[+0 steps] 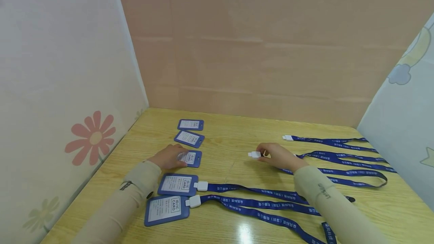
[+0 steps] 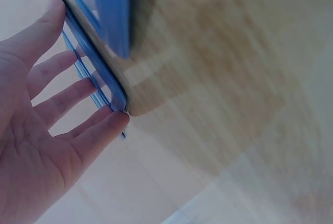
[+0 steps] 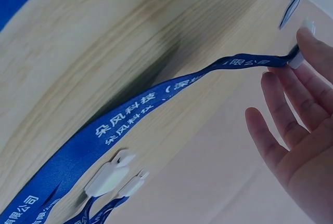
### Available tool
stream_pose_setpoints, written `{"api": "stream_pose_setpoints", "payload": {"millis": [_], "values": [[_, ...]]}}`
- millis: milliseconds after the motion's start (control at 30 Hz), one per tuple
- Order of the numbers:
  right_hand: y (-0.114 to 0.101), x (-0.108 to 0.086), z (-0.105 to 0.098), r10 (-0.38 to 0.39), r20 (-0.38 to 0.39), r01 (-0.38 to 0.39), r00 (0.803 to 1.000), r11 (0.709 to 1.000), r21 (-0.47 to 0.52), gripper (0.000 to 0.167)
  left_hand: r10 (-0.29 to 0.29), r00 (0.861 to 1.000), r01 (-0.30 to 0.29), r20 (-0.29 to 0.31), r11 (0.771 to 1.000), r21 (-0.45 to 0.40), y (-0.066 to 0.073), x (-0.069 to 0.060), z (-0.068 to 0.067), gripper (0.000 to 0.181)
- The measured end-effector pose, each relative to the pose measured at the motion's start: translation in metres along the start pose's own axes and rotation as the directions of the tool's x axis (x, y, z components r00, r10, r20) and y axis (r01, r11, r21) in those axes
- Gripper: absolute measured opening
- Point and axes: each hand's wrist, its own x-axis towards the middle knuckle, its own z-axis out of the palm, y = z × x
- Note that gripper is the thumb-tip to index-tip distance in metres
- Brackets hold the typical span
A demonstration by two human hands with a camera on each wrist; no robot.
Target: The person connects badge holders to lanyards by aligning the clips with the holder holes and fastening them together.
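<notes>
So I'd say I'm on holder number three here, right at the pick-up-both-halves step. My left hand [image 1: 169,156] has a flat blue plastic card holder with a clear window [image 1: 191,159] pinched between thumb and fingers, slot end aimed at my other hand. My right hand [image 1: 279,155] has a squarish white plastic clip [image 1: 255,154] nipped between thumb and index finger, with the other fingers hanging loose off it. It's up off the table, its narrow tip pointing at my left hand, and the navy fabric lanyard strap with white lettering [image 3: 130,112] trails away behind my fingers. Clip and holder are well apart, so nothing's hooked up yet.

Closer to me than my hands are two blue holders joined to white clips [image 1: 167,210], which is why I figure the job is clipping lanyards on. Past my left hand sit two loose blue holders [image 1: 189,139], and past my right hand there are spare navy lanyards [image 1: 325,141] waiting.

Next move, imo: bring both hands together in the gap between them, line the clip tip up with the slot, and push it through. Easy to miss if the holder tips. I honestly can't tell whether the left-hand holder is fully off the wood or just tilted.
</notes>
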Motion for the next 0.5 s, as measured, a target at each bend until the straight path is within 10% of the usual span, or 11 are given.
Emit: {"api": "stream_pose_setpoints", "payload": {"millis": [500], "values": [[-0.009,0.012,0.007,-0.019,0.025,0.019,1.0,1.0,-0.006,0.019,-0.008,1.0,0.008,-0.002,1.0,0.001,0.0,0.0,0.002,0.054]]}}
